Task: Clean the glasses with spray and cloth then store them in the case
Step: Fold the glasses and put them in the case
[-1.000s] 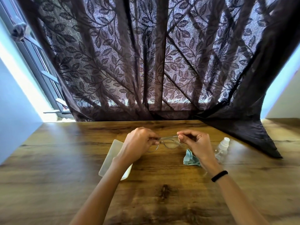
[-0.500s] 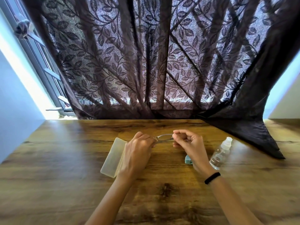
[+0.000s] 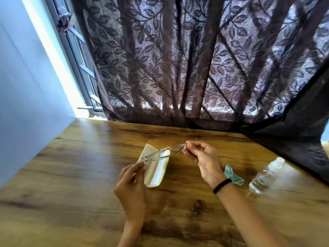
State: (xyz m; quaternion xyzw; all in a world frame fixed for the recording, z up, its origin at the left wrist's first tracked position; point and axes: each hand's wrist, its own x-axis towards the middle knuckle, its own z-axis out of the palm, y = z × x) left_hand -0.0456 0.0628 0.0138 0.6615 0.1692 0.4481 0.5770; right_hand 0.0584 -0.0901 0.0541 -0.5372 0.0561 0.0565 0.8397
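Glasses point(image 3: 164, 154) hang just above the open white case point(image 3: 154, 171), folded, and my right hand point(image 3: 203, 157) pinches one end with narrow fingers point(image 3: 189, 144). They look thin, light and easy to bend, so I think the frame end is the best place to hold, not the lenses. My left hand point(image 3: 130, 189) touches the case's near edge, fingers loosely curled, holding nothing. Right of the case lie the cloth point(image 3: 232, 175) and spray bottle point(image 3: 265, 175) on the desk point(image 3: 71, 193).

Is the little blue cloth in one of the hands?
No, the cloth lies on the table beside the spray bottle, while the right hand pinches the glasses.
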